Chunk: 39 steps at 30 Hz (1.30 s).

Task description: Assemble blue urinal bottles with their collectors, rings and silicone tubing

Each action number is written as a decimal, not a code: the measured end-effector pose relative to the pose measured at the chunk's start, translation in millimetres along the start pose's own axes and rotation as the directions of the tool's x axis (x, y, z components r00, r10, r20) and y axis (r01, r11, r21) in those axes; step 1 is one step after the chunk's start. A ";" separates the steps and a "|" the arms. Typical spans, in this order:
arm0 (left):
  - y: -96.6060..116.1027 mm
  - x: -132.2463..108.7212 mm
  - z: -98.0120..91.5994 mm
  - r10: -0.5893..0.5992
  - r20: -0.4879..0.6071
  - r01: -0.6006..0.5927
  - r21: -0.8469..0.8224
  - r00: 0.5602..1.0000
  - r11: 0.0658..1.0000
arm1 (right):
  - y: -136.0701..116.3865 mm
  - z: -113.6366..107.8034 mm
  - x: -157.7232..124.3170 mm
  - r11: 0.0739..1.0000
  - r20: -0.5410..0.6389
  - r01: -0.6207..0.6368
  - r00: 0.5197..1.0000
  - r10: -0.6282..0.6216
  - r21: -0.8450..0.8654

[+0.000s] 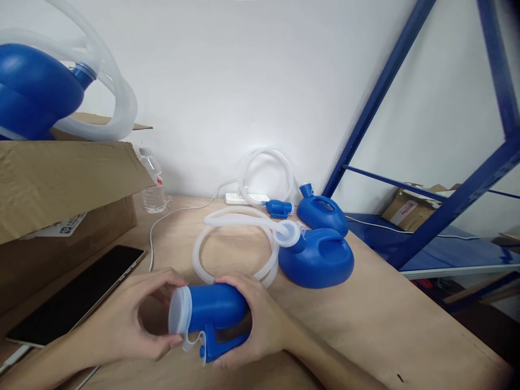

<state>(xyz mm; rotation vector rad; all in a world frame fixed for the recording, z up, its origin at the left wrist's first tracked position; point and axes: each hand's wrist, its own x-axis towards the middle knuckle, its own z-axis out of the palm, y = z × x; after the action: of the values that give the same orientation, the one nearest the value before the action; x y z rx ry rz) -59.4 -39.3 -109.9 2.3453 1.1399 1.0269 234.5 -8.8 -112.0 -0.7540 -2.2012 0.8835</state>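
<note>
Blue cup [217, 311] (translucent lid [180, 317]) lies between hands: right hand [260, 319] grips it, left hand [122, 319] pinches lid.

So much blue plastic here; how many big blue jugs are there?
3: front jug and rear jug on the table, a third jug atop the cardboard box, left. Others may hide inside.

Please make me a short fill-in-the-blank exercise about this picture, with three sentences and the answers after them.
1. The left hand and the right hand hold a cup of ____ colour.
2. The tablet lies nearer the ____ hand.
3. Behind the cup, ____ blue jugs lie on the table.

Missing words: blue; left; two.
</note>
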 end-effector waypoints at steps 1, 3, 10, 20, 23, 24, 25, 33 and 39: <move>1.2 0.2 0.9 0.006 -0.016 -0.006 0.002 1.000 1.000 | 0.4 0.2 -0.2 1.000 -0.005 0.005 1.000 -0.005 0.003; 5.4 2.0 0.8 -0.019 -0.040 0.019 0.008 0.999 1.000 | 0.8 -0.2 -0.1 1.000 -0.015 0.013 1.000 -0.012 0.014; 18.1 2.4 -5.8 0.050 -0.106 -0.029 0.188 0.993 0.982 | -0.1 -6.2 1.1 0.998 -0.005 -0.060 0.998 0.060 0.010; 44.4 5.3 1.0 0.534 0.060 -0.481 0.526 0.843 0.701 | -3.2 -5.0 4.7 0.997 -0.025 -0.075 0.997 0.075 -0.003; 49.9 0.3 10.9 0.526 -0.008 -0.404 0.631 0.851 0.663 | -2.3 -5.0 5.1 0.998 -0.023 -0.060 0.998 0.060 0.003; 51.6 -1.6 13.7 0.511 -0.028 -0.372 0.653 0.859 0.660 | -1.9 -4.7 5.1 0.998 -0.028 -0.057 0.998 0.057 0.002; 53.4 -3.4 16.2 0.498 -0.048 -0.342 0.669 0.866 0.660 | -1.6 -4.2 5.2 0.998 -0.037 -0.056 0.998 0.056 -0.002; 69.1 -9.4 27.7 0.239 0.006 -0.209 0.504 0.971 0.838 | -0.5 -1.1 6.0 0.998 -0.067 -0.024 0.998 0.021 -0.051; 64.9 -6.9 26.7 -0.160 0.211 0.122 0.181 0.964 0.976 | 2.9 1.2 5.1 0.996 -0.072 0.009 0.997 -0.016 -0.092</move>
<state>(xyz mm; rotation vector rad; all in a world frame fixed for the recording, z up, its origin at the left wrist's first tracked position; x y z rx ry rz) -7.7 -84.8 -94.4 2.3902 1.3250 0.6198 231.1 -3.9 -113.1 -0.8023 -2.1919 0.7411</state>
